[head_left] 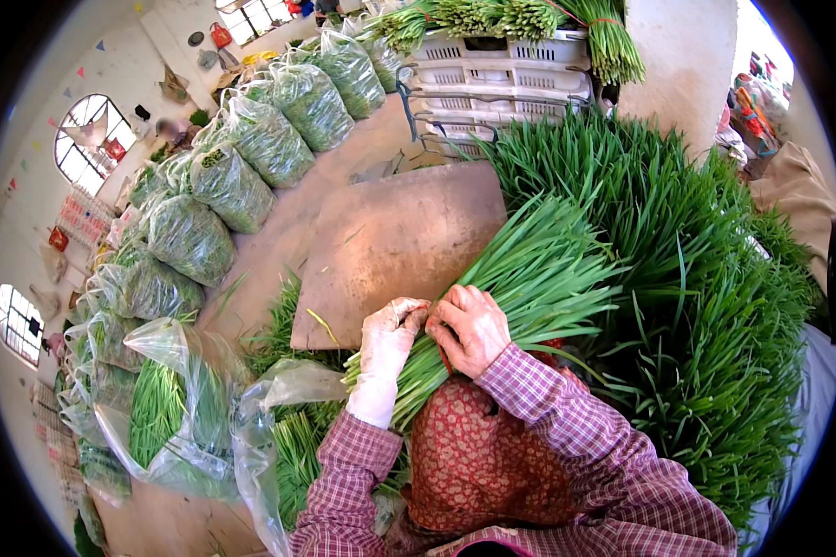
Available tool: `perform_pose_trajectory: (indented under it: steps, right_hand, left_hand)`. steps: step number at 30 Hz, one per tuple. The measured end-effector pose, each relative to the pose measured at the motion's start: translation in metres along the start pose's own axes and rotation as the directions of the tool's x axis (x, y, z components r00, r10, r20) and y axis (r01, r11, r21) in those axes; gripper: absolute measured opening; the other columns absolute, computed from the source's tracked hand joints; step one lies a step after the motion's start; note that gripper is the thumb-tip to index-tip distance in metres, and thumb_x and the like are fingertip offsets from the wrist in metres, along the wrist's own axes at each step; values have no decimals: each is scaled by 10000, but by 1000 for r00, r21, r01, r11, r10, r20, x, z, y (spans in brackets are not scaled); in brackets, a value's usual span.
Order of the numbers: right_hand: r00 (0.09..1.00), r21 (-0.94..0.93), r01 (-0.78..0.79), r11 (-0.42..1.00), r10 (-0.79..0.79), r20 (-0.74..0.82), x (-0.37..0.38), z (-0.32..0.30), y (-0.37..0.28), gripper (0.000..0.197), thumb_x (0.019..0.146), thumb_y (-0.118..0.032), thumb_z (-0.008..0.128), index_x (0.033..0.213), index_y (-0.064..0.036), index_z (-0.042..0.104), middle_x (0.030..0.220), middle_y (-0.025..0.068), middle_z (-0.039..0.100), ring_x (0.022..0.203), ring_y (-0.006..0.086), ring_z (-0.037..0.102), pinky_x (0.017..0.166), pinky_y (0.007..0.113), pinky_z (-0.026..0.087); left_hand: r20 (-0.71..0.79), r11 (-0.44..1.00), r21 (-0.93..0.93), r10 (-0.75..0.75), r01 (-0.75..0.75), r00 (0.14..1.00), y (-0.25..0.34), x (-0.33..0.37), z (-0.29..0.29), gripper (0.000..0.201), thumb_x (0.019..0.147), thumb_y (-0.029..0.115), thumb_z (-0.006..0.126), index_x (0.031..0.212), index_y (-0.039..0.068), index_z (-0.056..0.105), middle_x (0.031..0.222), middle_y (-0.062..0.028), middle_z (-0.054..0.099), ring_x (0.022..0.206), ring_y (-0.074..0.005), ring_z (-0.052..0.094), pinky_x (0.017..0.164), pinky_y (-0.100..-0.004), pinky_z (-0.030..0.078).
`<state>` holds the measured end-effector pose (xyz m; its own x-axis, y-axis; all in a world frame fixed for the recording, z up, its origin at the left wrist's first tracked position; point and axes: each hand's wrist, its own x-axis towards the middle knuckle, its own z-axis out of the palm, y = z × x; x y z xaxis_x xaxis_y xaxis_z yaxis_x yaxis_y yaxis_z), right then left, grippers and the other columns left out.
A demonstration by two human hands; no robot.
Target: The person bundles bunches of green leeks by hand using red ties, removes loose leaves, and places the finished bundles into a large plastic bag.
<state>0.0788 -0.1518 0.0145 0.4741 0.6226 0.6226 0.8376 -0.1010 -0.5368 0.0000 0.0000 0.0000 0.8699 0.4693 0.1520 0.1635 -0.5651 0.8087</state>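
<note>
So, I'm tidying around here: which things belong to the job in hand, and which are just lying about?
Likely part of the job:
bundle of green leaves being handled
heap of greens beside it
open clear bag
tied bundles on stacked pale crates

Seemingly just lying about:
beige cloth at right
red bag hung at the back

Thin, clear plastic on the bags [191,239] at left and upper left, crinkled and glossy; likewise on the open bag [193,399] at lower left. Stiff, smooth, pale plastic in the crates [502,79] at upper centre. Worn, smooth, dully shining on the brown board [399,241] mid-frame, wood or metal hard to tell. Soft, matt cloth in the checked sleeves [576,413] and flowered garment [483,455] at lower centre. Smooth, faintly glossy on the green bunch [539,269].
</note>
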Motion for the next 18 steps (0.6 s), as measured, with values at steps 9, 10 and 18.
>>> perform_pose_trajectory:
  steps: [9,10,18]
  right_hand:
    - [989,-207,-74,975,98,107,-3,14,-5,145,771,-236,640,766,-90,638,823,74,547,856,265,537,751,400,426]
    - [988,-231,-80,970,107,107,-3,14,-4,151,770,-241,646,760,-90,643,816,72,551,847,264,541,753,401,435]
    - [986,-250,-111,962,139,94,-2,17,-8,157,743,-224,643,742,-67,648,801,88,563,819,280,555,745,409,451]
  left_hand:
    - [-59,959,-282,-14,-3,998,-18,-10,10,166,847,-69,590,993,9,604,972,-55,657,907,-112,618,832,-251,496]
    - [-78,959,-283,-14,-8,997,-16,-11,12,125,847,-64,592,949,9,599,929,-45,653,877,-97,612,809,-244,495]
    - [-139,956,-285,26,-66,990,-27,-12,10,73,846,48,644,907,25,609,796,-67,663,730,-93,604,673,-265,491]
